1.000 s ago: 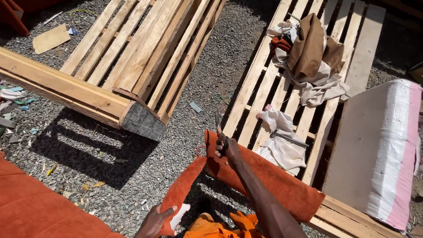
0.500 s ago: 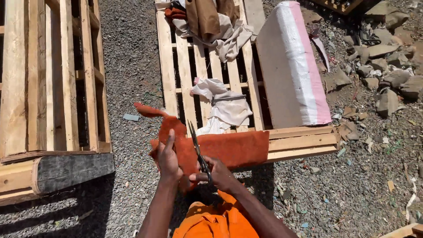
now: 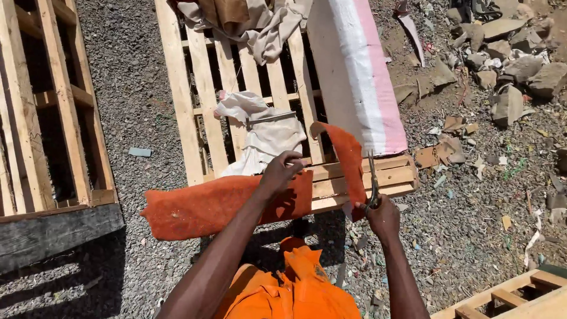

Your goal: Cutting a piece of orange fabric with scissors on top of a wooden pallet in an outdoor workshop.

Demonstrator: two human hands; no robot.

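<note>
1. An orange fabric strip [image 3: 218, 204] was seen lying with its long axis roughly left-right, sagging over the near edge of a wooden pallet [image 3: 195, 118] and the gravel [image 3: 136, 100].
2. The left hand [image 3: 280, 171] was closed in a pinch on the strip's upper edge near its right end.
3. The right hand [image 3: 383, 217] was wrapped shut around the handles of scissors [image 3: 373, 180], blades pointed up and away from the person.
4. A narrower orange piece [image 3: 345, 159] was held upright just left of the blades, tip curled over to the left.
5. Crumpled pale cloth [image 3: 263, 130] was left on the pallet slats just behind the left hand.
6. A white-and-pink foam slab [image 3: 354, 71] was lying lengthwise on the pallet's right side.
</note>
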